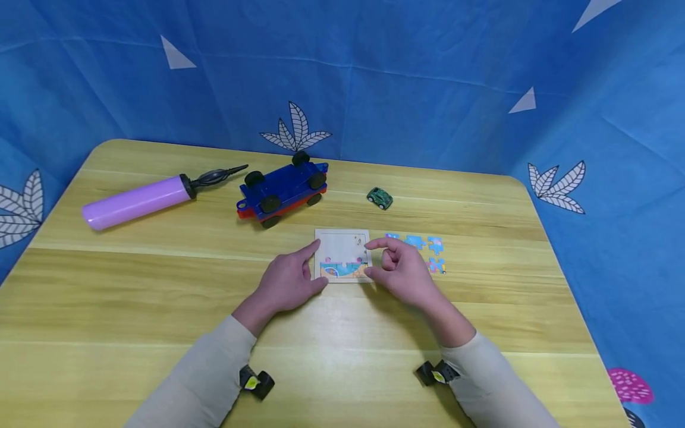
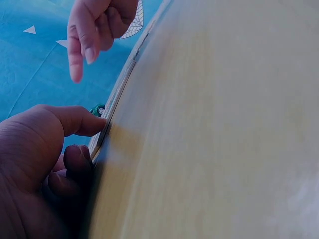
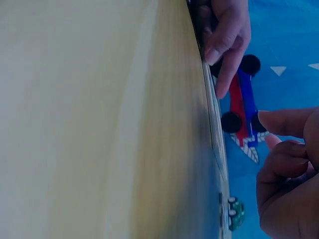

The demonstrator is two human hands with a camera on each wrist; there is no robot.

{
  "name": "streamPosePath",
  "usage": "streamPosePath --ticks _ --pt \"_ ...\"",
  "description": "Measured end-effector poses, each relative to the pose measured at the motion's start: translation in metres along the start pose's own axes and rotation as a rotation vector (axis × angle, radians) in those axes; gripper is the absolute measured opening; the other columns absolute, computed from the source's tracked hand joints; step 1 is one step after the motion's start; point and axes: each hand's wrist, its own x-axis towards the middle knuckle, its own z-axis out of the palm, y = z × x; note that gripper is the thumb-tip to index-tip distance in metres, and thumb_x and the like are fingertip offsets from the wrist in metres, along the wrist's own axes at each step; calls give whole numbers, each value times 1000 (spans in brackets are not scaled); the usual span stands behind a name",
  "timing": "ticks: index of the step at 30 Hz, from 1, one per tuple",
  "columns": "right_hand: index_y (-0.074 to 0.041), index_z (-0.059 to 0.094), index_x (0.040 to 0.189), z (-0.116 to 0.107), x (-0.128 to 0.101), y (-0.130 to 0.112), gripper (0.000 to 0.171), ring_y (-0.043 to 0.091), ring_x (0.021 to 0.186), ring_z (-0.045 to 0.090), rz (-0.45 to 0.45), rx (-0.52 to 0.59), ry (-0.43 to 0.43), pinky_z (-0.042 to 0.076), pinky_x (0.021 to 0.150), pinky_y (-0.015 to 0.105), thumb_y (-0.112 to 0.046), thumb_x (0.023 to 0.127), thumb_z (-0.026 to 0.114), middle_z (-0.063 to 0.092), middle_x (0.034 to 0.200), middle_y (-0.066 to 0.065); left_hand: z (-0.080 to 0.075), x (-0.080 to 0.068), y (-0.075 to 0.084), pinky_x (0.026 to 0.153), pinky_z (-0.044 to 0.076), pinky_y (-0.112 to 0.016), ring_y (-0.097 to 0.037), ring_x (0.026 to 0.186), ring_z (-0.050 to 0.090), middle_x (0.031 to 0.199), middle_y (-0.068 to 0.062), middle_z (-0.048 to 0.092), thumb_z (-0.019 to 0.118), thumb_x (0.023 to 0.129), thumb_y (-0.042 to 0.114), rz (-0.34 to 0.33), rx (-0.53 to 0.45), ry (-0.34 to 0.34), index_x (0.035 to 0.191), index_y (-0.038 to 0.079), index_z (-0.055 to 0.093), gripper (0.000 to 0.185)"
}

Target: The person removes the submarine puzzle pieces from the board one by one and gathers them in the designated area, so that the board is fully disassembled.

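Observation:
A small square puzzle board [image 1: 342, 245] lies at mid-table, its lower strip filled with picture pieces and its upper part pale and bare. My left hand [image 1: 289, 278] is at its left side, index fingertip and thumb touching the edge and lower corner, the other fingers bent. Over the board's right edge is my right hand [image 1: 402, 272], index finger and thumb apart, other fingers curled. In the right wrist view that hand [image 3: 291, 184] is raised off the board, with nothing visible in its fingers. Loose jigsaw pieces [image 1: 436, 245] lie beyond it, partly hidden by the hand.
A purple hand pump [image 1: 136, 202] with a black nozzle lies at the back left. Beside it rests an upturned blue and red toy vehicle [image 1: 286, 187] with black wheels. A little green toy car [image 1: 380, 198] stands behind the board. Blue patterned cloth [image 1: 407, 77] hangs behind the table.

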Motion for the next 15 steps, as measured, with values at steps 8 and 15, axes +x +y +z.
streamPosePath --ticks 8,15 --pt "-3 67 118 17 14 -4 35 16 54 29 26 -5 -91 35 61 31 1 84 76 29 61 -3 -1 0 0 57 38 -33 -16 56 49 66 4 53 77 86 36 -9 -6 -9 153 10 42 80" --pt "-2 68 116 30 22 -6 34 15 55 30 19 -30 -148 36 66 32 2 83 75 31 60 -3 0 1 0 57 38 -33 -15 56 49 65 4 53 77 86 35 4 3 -1 153 9 42 80"
